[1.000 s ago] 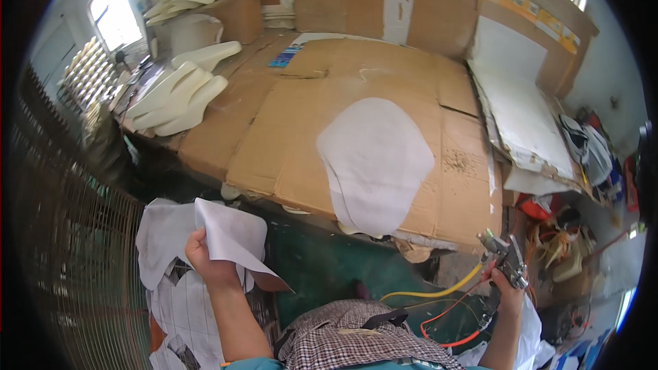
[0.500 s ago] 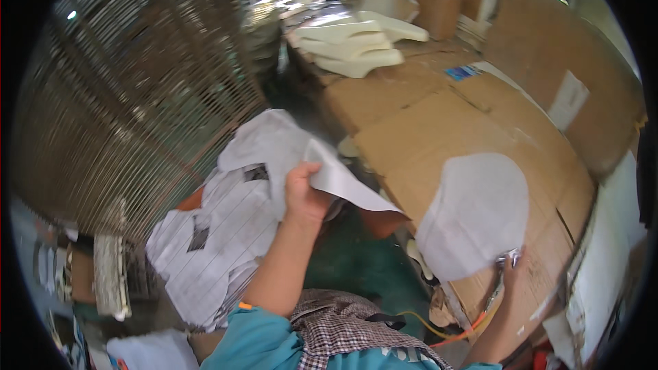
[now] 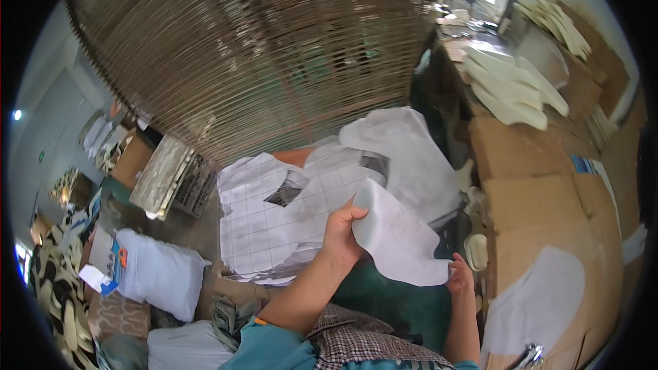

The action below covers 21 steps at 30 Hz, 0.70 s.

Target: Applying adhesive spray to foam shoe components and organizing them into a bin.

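My left hand [image 3: 343, 233] grips the upper left edge of a curved white sheet piece [image 3: 404, 240], thumb on top. My right hand [image 3: 460, 275] pinches the piece's lower right corner, so it hangs bent between both hands. Below and beyond it, more white sheets [image 3: 253, 181] lie spread out, with thin grid lines showing and dark gaps between them. Another rounded white sheet [image 3: 541, 298] lies flat on the cardboard-covered bench [image 3: 534, 212] to the right. A silver spray gun [image 3: 529, 355] lies at that sheet's near edge, partly cut off by the view's rim.
A tall slatted screen [image 3: 274, 62] stands behind the sheets. Cream moulded pieces [image 3: 507, 89] are piled on the far bench. At left are a stuffed white bag [image 3: 161, 270], a stack of trays [image 3: 164, 171] and heaped cream and black pieces [image 3: 62, 294].
My right hand has let go of the spray gun and taken the corner of the white piece. My left hand has lifted the piece away from the pile. The view has swung left.
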Available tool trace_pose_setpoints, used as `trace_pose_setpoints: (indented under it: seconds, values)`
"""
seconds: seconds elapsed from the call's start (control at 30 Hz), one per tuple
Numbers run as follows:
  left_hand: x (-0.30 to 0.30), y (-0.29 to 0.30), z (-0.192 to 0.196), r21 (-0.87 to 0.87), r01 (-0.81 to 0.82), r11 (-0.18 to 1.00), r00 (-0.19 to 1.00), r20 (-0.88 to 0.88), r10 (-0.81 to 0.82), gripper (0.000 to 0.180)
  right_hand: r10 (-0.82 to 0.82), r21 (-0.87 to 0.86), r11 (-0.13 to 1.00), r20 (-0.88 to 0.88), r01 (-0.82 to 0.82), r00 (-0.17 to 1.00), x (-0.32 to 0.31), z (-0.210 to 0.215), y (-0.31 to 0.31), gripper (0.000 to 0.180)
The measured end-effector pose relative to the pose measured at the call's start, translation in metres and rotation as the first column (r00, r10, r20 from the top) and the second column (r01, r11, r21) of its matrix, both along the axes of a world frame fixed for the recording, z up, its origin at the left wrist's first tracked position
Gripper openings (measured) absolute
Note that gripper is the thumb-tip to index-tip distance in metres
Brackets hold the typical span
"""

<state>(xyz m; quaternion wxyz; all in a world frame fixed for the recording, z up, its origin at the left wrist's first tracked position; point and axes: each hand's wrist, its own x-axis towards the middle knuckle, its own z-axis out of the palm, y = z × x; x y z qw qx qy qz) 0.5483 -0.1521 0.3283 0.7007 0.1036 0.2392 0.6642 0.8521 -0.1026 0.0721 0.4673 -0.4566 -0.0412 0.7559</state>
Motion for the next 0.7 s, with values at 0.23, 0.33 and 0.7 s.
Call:
trace_pose_setpoints:
  seconds: [0.23,0.33,0.7]
  values:
    - [-0.226,0.051,-0.096,-0.24,-0.176,0.955,0.976,0.083,0.201,0.031,0.02,0.153,0.987,0.202,-0.051,0.979,-0.159,0.043,0.082,0.065]
    - [-0.317,0.097,-0.121,-0.291,-0.16,0.943,0.98,0.066,0.187,0.021,0.004,0.177,0.982,0.355,-0.071,0.935,-0.229,0.047,0.131,0.066]
    - [-0.677,0.072,-0.125,-0.08,-0.327,0.941,0.807,-0.542,0.235,0.051,0.099,0.306,0.935,0.261,-0.18,0.96,-0.563,0.084,0.127,0.063]
